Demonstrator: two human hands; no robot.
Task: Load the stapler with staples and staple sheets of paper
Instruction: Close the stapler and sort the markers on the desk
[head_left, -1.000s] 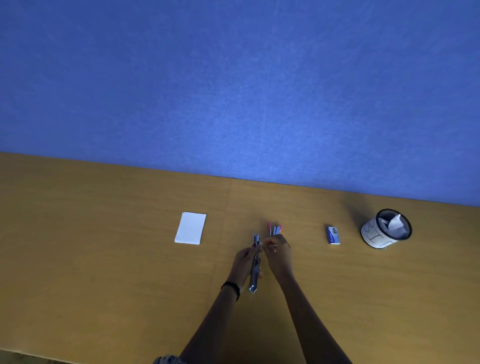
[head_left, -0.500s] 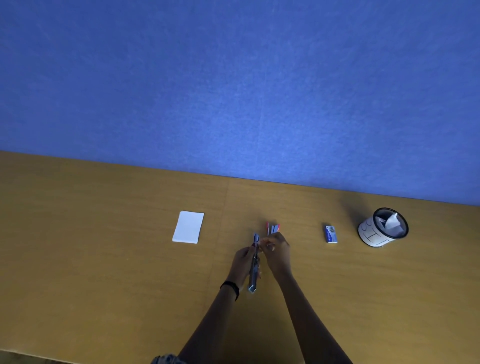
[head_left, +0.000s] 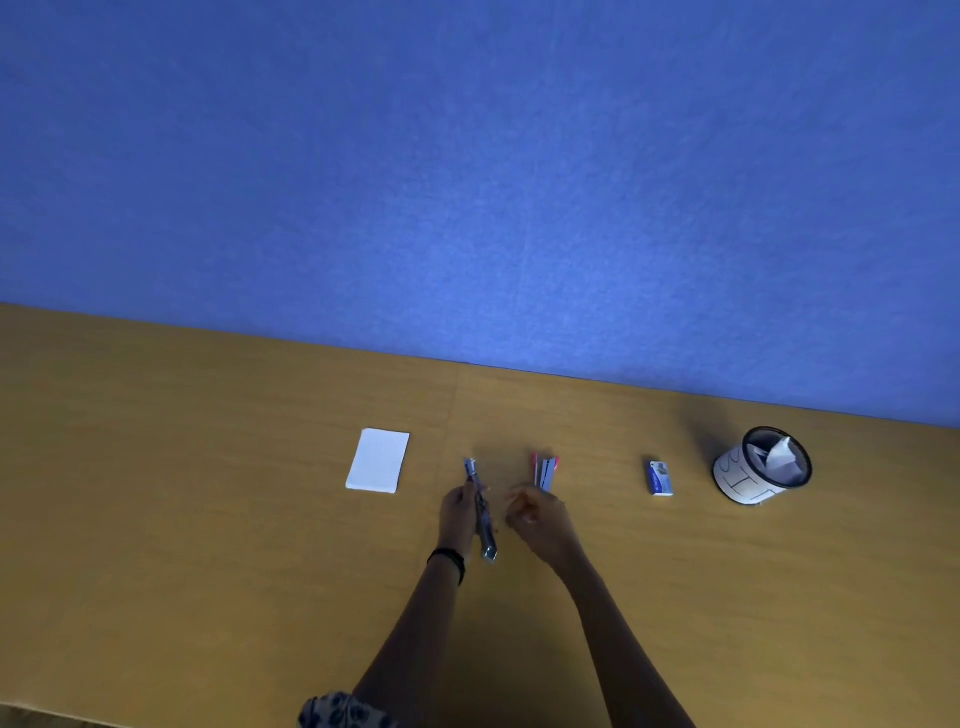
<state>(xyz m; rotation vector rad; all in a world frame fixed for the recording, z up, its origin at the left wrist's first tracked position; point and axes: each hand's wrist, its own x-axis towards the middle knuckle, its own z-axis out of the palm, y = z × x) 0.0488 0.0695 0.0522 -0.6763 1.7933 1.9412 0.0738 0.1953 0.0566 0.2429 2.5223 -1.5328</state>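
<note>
Stapler (head_left: 480, 512) gripped in the left hand (head_left: 460, 519) over the table (head_left: 208, 519), with the right hand (head_left: 537, 525) held just beside it.

The stapler is held lengthwise, pointing away from the body. The left fingers are curled round its middle, and a dark band (head_left: 447, 558) is worn on that wrist. The right fingertips are drawn together, apart from the stapler; whether anything is pinched there cannot be told. A red-and-grey object (head_left: 544, 470) is laid just beyond the right hand. A white pad (head_left: 378, 460) is set to the left. What seems a staple box (head_left: 660, 478) is placed to the right, and a cup (head_left: 737, 478) holding crumpled paper (head_left: 779, 453) farther right, before a blue wall (head_left: 467, 182).
</note>
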